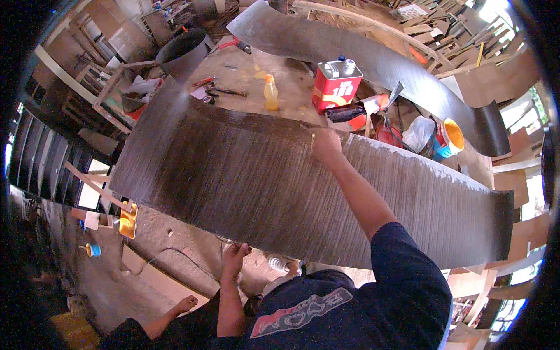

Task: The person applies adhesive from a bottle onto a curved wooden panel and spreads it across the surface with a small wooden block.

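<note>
A long sheet of dark wood-grain laminate (245, 183) lies curved across the workbench in front of me, its left end bent upward. My right hand (327, 146) is clenched at the far edge of this sheet, and a small pale object, mostly hidden, shows at its fingers. To the right of that fist, an uneven whitish strip (407, 155) runs along the far edge. My left hand (235, 256) is at the sheet's near edge with curled fingers; whether it grips the edge cannot be made out.
Beyond the sheet are a red metal can (337, 87), a yellow bottle (271, 94), a hammer (229, 91) and a yellow-lined bucket (450, 135). A second laminate sheet (376, 65) curves behind. Another person's hand (187, 304) rests at lower left, near a cable (188, 256).
</note>
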The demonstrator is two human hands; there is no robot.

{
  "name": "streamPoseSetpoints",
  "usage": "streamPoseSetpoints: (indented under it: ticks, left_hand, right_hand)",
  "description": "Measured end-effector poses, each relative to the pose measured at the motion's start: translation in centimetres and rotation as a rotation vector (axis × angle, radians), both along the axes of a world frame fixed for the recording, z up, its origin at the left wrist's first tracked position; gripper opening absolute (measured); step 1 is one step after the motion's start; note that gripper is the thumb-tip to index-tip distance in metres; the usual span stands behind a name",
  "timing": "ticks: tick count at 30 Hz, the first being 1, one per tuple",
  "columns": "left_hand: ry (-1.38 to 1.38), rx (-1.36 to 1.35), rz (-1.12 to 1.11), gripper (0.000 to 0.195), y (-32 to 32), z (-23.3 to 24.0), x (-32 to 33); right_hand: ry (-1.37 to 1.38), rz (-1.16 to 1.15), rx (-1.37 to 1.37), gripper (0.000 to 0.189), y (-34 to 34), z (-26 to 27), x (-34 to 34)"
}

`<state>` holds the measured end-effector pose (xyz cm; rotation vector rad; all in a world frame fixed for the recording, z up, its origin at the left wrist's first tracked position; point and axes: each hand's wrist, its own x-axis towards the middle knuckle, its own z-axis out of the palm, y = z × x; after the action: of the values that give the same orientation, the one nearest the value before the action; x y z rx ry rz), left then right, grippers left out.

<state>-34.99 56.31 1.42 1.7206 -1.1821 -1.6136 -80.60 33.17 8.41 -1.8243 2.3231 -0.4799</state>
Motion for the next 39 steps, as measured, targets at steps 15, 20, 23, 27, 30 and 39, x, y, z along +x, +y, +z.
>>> streamPoseSetpoints:
  ticks: [15,20,23,27,30,39]
  left_hand:
    - [0.055,-0.049,0.023,0.031,0.3,-1.3,0.3]
    - [0.016,-0.023,-0.010,0.033,-0.1,0.5,0.2]
    - [0.031,-0.019,-0.017,0.033,-0.5,1.5,-0.8]
    - [0.110,-0.007,0.069,0.034,0.3,-1.4,0.2]
    - [0.074,-0.002,0.042,0.032,0.2,-1.3,0.3]
    - [0.163,-0.079,0.041,0.028,0.2,-2.3,0.2]
  right_hand:
    - [0.346,0.308,0.268,0.029,1.2,0.9,4.7]
    - [0.089,0.067,0.006,0.021,-1.8,-0.1,-0.3]
    - [0.113,0.133,0.108,0.021,-1.7,-2.3,-2.1]
    - [0.246,0.373,0.228,0.030,0.5,-4.2,-0.1]
    - [0.206,0.385,0.282,0.034,4.7,-2.9,1.8]
    - [-0.193,-0.073,-0.196,0.042,10.2,0.2,-2.2]
